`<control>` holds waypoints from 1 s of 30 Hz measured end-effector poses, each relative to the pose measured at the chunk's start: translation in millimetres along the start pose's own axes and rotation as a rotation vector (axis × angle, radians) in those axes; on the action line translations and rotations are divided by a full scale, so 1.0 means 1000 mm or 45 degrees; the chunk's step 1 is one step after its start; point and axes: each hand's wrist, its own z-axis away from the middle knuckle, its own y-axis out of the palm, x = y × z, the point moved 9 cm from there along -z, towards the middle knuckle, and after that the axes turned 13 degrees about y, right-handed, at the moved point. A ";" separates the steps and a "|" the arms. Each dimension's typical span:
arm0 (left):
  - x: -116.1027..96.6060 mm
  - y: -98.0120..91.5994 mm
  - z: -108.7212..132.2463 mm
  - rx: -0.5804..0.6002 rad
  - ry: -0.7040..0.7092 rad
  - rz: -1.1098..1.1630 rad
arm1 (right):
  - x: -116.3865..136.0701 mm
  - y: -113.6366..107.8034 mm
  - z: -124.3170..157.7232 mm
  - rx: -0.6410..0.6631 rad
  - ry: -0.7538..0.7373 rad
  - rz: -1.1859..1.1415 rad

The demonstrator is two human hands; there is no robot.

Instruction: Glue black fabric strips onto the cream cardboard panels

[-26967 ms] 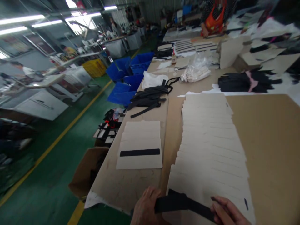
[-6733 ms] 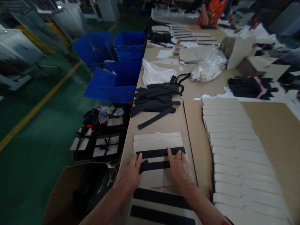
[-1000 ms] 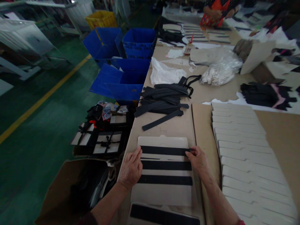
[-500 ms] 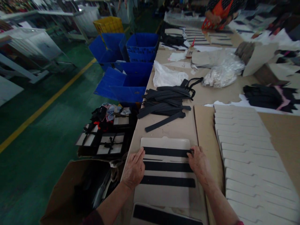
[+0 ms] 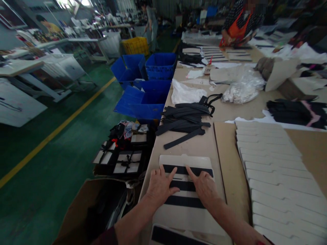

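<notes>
Long black strip (image 5: 182, 169), flat and straight, across pale round-cornered board (image 5: 185, 159)

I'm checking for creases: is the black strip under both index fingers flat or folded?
Flat, where visible: the black strip runs straight across the beige board; left hand and right hand cover parts.

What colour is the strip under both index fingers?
The strip is black; the head view shows it best.

At lower centre, the left hand (image 5: 158, 187) and right hand (image 5: 206, 188) touch a strip (image 5: 181, 169) lying across a board (image 5: 201, 160); behind, at centre, a strip heap (image 5: 186, 117) lies on the table (image 5: 195, 147). Overlapping panels (image 5: 276, 177) fill the lower right; bins (image 5: 146, 109) stand left of the table, a carton (image 5: 73, 212) lower left.
</notes>
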 end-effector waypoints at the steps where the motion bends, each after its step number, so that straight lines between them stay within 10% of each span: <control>1: -0.003 0.002 -0.003 0.037 -0.016 -0.009 | 0.005 -0.001 0.001 0.005 -0.012 0.046; 12: 0.002 0.002 0.000 0.015 -0.094 0.026 | -0.006 0.005 0.006 -0.040 0.055 -0.123; 25: 0.024 0.013 0.024 -0.265 -0.009 0.152 | -0.069 0.072 0.023 -0.271 0.156 -0.608; 30: 0.039 0.029 0.039 -0.483 -0.004 0.287 | -0.088 0.038 -0.016 -0.372 0.190 -0.916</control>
